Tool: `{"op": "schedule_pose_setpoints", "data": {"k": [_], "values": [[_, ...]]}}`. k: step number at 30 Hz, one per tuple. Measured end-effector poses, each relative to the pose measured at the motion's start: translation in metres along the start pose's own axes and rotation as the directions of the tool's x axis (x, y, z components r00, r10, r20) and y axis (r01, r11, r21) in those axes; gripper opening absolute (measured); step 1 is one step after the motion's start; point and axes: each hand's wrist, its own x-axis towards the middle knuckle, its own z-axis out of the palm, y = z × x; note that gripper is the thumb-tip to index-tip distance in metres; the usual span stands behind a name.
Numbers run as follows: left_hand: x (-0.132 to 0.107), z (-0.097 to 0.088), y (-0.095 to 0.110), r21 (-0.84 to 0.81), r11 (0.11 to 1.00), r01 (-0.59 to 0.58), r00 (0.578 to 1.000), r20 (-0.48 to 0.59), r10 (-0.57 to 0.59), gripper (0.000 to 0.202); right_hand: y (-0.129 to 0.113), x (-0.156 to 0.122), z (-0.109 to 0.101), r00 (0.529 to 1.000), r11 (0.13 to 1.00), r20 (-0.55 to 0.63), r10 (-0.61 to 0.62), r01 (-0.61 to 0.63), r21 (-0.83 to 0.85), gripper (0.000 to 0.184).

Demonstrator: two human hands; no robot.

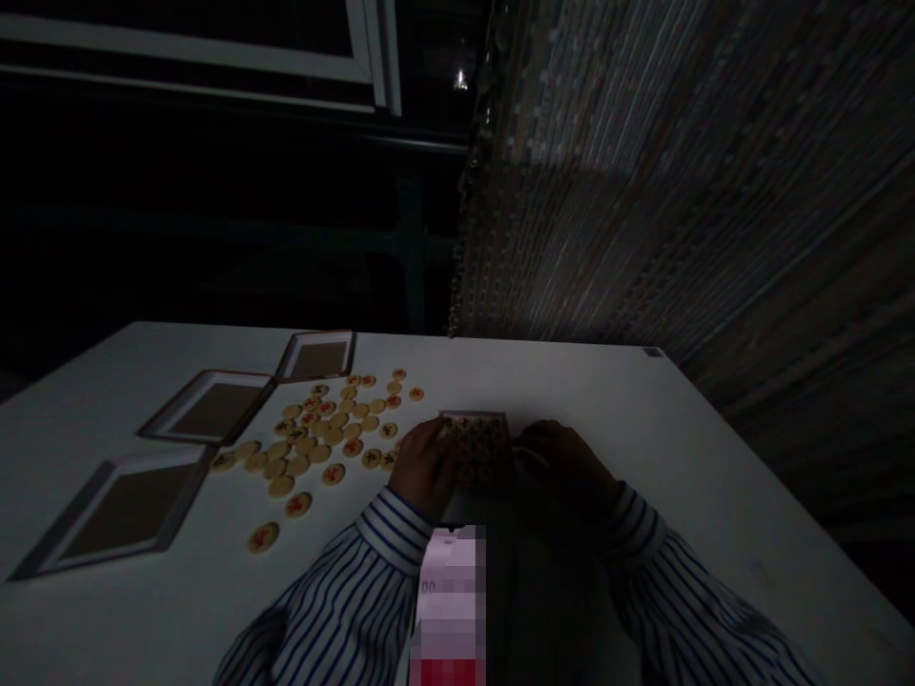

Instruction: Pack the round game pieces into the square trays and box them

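A small shallow box sits on the white table in front of me, filled with rows of round Chinese chess pieces. My left hand is curled over the box's left side, its fingertips by the nearest pieces. At the right side, my right hand has its fingers bent against the box edge; deep shadow hides the details. Left of my hands, loose Chinese chess pieces lie scattered, some showing red or dark characters, others plain side up.
Three open shallow trays or lids stand in a slanting row at left: a near one, a middle one and a far one. A lit phone lies close to me. A string curtain hangs beyond the table.
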Motion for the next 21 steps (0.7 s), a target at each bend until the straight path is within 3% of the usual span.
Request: {"op": "schedule_pose_setpoints", "data": {"k": [5,9,21], "values": [[0.006,0.008,0.021,0.101,0.989,-0.104,0.99,0.105,0.094,0.026,-0.003,-0.016,0.019,0.982,0.998,-0.18,0.065,-0.063,0.014,0.028],[0.009,0.014,0.029,0.145,0.981,-0.132,0.977,0.183,0.105,0.032,-0.007,-0.018,0.022,0.993,0.999,-0.115,0.042,-0.044,-0.014,0.029],[0.011,0.017,0.032,0.112,0.98,-0.166,0.976,0.162,0.146,0.032,-0.011,-0.019,0.021,0.998,0.996,0.016,0.055,-0.054,-0.067,0.037]]}}
